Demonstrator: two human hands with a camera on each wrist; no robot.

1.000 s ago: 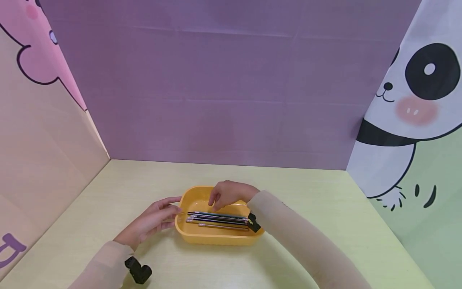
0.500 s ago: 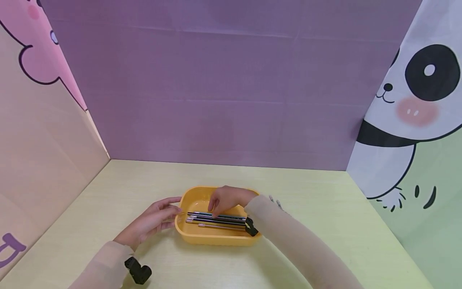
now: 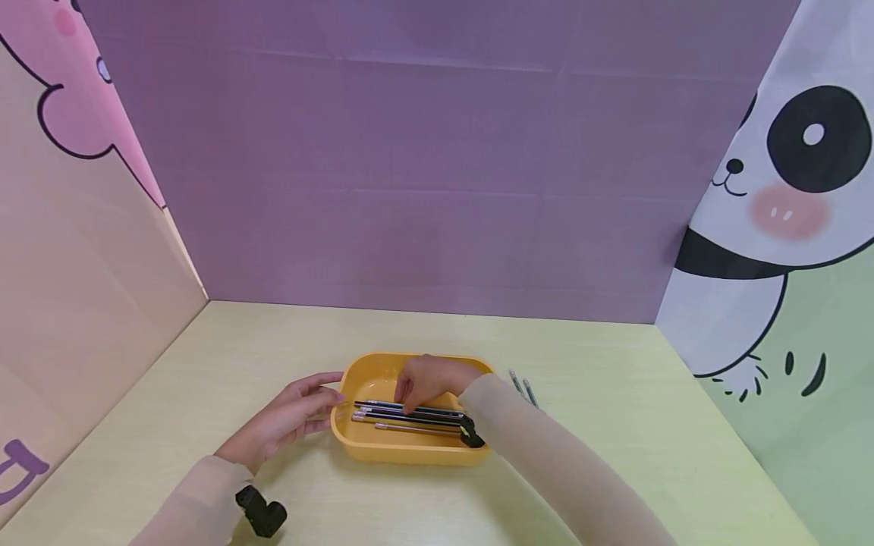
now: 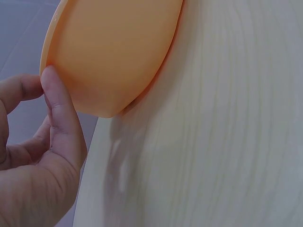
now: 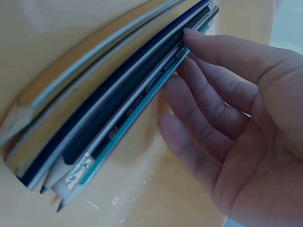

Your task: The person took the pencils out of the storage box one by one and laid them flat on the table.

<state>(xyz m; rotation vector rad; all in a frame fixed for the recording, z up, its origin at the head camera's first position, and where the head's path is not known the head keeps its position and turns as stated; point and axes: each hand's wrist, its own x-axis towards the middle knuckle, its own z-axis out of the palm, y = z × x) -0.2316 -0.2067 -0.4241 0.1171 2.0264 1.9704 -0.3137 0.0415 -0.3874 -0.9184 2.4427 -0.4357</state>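
A yellow plastic basin (image 3: 410, 455) stands on the table with several pencils (image 3: 410, 426) lying side by side in it. At its left end my left hand (image 3: 293, 413) pinches the rim, the thumb inside and a finger outside, as the left wrist view shows. My right hand (image 3: 432, 381) reaches down into the basin from above. Seen from the right wrist, its thumb and forefinger pinch a black and teal pencil (image 5: 137, 113) at the edge of the row, and the other fingers curve below. Dark blue and yellow-orange pencils (image 5: 71, 71) lie beside it, with sharpened tips toward the camera.
Two pencils (image 3: 531, 393) lie on the table right of the basin, partly hidden by the right sleeve (image 3: 546, 447). A purple cloth wall (image 3: 437, 174) rises behind the table, with a panda-printed panel (image 3: 737, 311) at right. Black camera mounts (image 3: 262, 512) sit on both wrists.
My right hand has lowered onto the pencils, and its sleeve has shifted left, uncovering two pencils on the table. The left hand and the basin have stayed put.
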